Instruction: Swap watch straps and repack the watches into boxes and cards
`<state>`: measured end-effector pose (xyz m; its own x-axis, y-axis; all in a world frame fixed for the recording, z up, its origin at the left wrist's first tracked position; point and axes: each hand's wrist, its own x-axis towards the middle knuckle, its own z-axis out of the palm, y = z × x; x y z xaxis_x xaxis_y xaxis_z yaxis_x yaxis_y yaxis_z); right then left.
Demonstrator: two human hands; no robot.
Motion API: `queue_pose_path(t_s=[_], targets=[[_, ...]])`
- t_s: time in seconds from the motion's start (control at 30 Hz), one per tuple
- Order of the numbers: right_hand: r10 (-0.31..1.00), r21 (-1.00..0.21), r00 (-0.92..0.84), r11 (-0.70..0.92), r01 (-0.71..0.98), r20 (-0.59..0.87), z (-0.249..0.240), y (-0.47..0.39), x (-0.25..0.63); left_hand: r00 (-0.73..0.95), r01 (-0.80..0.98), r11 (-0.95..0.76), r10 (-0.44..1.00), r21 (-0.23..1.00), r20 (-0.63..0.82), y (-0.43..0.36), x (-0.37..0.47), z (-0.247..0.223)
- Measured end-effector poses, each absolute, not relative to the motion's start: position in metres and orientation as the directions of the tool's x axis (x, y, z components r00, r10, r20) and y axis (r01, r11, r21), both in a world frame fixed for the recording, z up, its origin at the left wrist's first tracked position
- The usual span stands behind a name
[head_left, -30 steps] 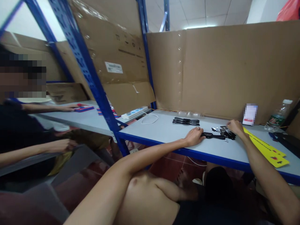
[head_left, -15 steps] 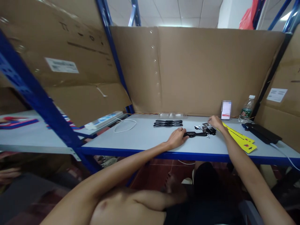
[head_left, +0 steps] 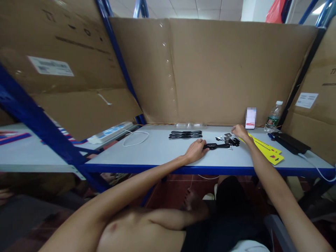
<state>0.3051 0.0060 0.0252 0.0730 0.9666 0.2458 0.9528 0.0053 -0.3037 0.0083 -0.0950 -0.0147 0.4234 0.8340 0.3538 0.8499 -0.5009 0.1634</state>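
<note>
My left hand (head_left: 195,151) is closed round the left end of a black handle-like piece (head_left: 216,146) lying on the grey table. My right hand (head_left: 240,132) is bent with its fingers pointing down beside the small black and metal parts (head_left: 232,140); what its fingers hold, if anything, is too small to tell. Small silvery pieces (head_left: 219,138) lie to the left of those parts. Several similar black pieces (head_left: 185,134) are lined up further back on the left. Yellow printed cards (head_left: 270,153) lie partly under my right forearm.
A phone (head_left: 251,118) leans on the cardboard back wall (head_left: 223,70), near a water bottle (head_left: 273,117). A black case-like object (head_left: 290,142) with a cable sits at the right. On the left are a white cable (head_left: 136,144) and a power strip (head_left: 111,132).
The camera view has shifted slightly, so the table sits a little higher and further left. Both hands keep nearly the same places over the table.
</note>
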Motion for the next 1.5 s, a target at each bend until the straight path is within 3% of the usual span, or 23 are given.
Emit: queue_pose_path(t_s=[0.27, 0.43, 0.6, 0.7, 0.87, 1.03, 1.27, 1.37, 1.5], targets=[[0.941, -0.382, 0.106, 0.027, 0.924, 0.322, 0.039, -0.002, 0.303, 0.423, 0.844, -0.506, 0.831, 0.177, 0.362, -0.093, 0.007, -0.017], [0.949, -0.454, -0.05, 0.194, 0.869, 0.31, 0.039, -0.003, 0.287, 0.432, 0.84, -0.516, 0.823, 0.169, 0.369, -0.09, 0.006, -0.019], [0.921, -0.635, -0.263, 0.39, 0.667, 0.288, 0.041, -0.007, 0.266, 0.441, 0.815, -0.542, 0.81, 0.205, 0.387, -0.091, 0.005, -0.02], [0.917, -0.569, -0.218, 0.381, 0.729, 0.335, 0.042, -0.011, 0.26, 0.471, 0.794, -0.575, 0.786, 0.194, 0.401, -0.093, 0.004, -0.018], [0.935, -0.372, -0.097, 0.23, 0.899, 0.342, 0.038, -0.017, 0.262, 0.51, 0.764, -0.618, 0.755, 0.187, 0.413, -0.095, 0.002, -0.016], [0.94, -0.321, -0.093, 0.203, 0.925, 0.327, 0.037, -0.018, 0.262, 0.53, 0.741, -0.645, 0.734, 0.188, 0.425, -0.09, 0.001, -0.02], [0.972, -0.189, -0.164, 0.195, 0.962, 0.169, 0.027, -0.019, 0.25, 0.558, 0.672, -0.698, 0.697, 0.247, 0.45, -0.082, -0.002, -0.027], [0.975, -0.191, -0.158, 0.186, 0.964, 0.153, 0.021, -0.018, 0.244, 0.566, 0.634, -0.719, 0.682, 0.285, 0.463, -0.08, -0.003, -0.027], [0.985, -0.288, -0.133, 0.159, 0.944, 0.109, 0.017, -0.012, 0.241, 0.542, 0.624, -0.714, 0.689, 0.318, 0.481, -0.078, -0.003, -0.026]])
